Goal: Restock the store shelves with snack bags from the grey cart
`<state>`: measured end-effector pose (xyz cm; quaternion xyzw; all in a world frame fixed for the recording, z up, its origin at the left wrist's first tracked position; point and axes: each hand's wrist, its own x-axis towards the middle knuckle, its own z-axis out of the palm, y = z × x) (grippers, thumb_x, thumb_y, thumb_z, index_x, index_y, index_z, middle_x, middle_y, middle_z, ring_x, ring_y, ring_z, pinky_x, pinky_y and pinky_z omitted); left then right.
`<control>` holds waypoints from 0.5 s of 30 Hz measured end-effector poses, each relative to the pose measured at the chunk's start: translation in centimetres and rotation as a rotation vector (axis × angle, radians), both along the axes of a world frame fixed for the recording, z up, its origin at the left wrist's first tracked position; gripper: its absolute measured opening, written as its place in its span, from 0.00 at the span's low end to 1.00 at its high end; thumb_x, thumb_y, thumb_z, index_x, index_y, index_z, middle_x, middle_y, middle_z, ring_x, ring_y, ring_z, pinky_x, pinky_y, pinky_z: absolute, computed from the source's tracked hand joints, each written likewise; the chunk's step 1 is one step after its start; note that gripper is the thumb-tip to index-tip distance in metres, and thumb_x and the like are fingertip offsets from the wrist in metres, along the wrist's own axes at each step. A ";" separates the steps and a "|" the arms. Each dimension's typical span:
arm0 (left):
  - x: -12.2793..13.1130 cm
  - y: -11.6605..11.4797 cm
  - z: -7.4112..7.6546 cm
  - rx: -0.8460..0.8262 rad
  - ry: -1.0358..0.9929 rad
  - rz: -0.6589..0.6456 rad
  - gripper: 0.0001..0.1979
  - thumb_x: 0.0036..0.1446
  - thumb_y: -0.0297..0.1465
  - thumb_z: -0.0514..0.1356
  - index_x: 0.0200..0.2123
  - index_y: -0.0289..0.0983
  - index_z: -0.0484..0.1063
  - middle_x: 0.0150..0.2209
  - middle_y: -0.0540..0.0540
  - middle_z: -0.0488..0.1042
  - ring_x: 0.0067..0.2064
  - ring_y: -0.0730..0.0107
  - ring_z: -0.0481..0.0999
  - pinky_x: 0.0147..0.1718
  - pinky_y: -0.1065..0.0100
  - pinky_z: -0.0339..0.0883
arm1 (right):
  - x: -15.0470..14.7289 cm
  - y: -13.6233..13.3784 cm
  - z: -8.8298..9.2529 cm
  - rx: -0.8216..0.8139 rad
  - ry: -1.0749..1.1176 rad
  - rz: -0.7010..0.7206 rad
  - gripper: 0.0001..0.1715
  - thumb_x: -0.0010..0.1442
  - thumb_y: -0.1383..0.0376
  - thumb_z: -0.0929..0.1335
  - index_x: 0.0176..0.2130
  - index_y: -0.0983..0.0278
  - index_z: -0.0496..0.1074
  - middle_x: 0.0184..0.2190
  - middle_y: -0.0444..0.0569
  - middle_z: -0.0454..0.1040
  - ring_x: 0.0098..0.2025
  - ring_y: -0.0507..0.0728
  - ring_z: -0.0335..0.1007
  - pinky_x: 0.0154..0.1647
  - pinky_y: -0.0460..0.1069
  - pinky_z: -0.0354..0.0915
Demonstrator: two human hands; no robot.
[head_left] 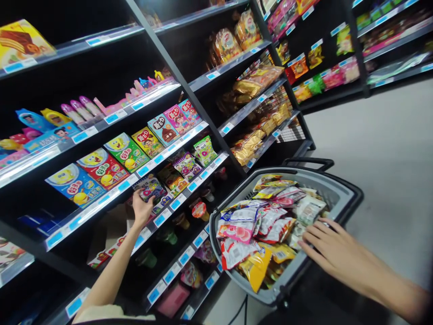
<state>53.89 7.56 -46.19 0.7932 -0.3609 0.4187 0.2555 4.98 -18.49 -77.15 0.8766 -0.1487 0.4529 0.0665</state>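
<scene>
My left hand point(142, 208) reaches into a shelf and is closed on a dark purple candy packet point(151, 188), thumb in front and fingers at its left side. Beside it on that shelf stand an orange packet point(174, 179), a purple-and-white packet point(187, 167) and a green packet point(204, 151). My right hand point(326, 243) lies over the near right rim of a grey shopping basket point(233, 194), fingers stretched out and touching the packets at that side. Several snack packets, among them a yellow one point(256, 266), fill the basket.
Boxes of sweets, such as a red box point(102, 168), line the shelf above my left hand. Small cups point(200, 211) sit on the shelf below. Bagged bread point(227, 44) is farther back. Grey floor point(389, 153) lies right of the basket, whose black handle point(311, 161) sticks out behind.
</scene>
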 end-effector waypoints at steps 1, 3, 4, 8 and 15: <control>0.3 -0.5 0.3 0.041 0.055 0.054 0.30 0.55 0.38 0.67 0.58 0.35 0.66 0.55 0.37 0.74 0.57 0.52 0.76 0.59 0.56 0.70 | 0.0 0.0 0.1 -0.005 0.001 -0.002 0.29 0.76 0.59 0.55 0.33 0.61 0.77 0.32 0.49 0.79 0.37 0.62 0.75 0.58 0.64 0.55; 0.9 -1.4 1.0 0.127 0.143 0.129 0.29 0.53 0.38 0.69 0.56 0.34 0.69 0.51 0.36 0.77 0.54 0.48 0.78 0.56 0.55 0.72 | 0.0 0.1 0.2 -0.008 0.004 -0.002 0.28 0.76 0.60 0.55 0.32 0.61 0.76 0.31 0.48 0.79 0.37 0.62 0.75 0.57 0.64 0.56; 1.2 -1.7 1.4 0.163 0.172 0.153 0.28 0.51 0.37 0.71 0.54 0.33 0.71 0.49 0.35 0.78 0.53 0.46 0.79 0.54 0.54 0.73 | 0.0 0.1 0.2 -0.008 0.006 -0.001 0.28 0.76 0.60 0.55 0.32 0.60 0.76 0.31 0.48 0.79 0.37 0.62 0.75 0.57 0.64 0.56; 1.6 -2.4 1.9 0.288 0.203 0.252 0.32 0.51 0.37 0.72 0.57 0.32 0.71 0.56 0.29 0.75 0.57 0.40 0.77 0.55 0.53 0.73 | -0.1 0.1 0.1 -0.018 0.012 -0.002 0.28 0.76 0.60 0.55 0.33 0.60 0.77 0.31 0.49 0.79 0.37 0.62 0.74 0.57 0.64 0.56; 0.0 -3.3 2.4 0.571 0.122 0.317 0.25 0.54 0.34 0.66 0.57 0.41 0.75 0.62 0.34 0.72 0.65 0.40 0.69 0.58 0.52 0.70 | 0.0 0.1 0.0 0.008 0.037 -0.008 0.27 0.76 0.60 0.56 0.34 0.61 0.77 0.33 0.50 0.80 0.39 0.63 0.74 0.58 0.64 0.55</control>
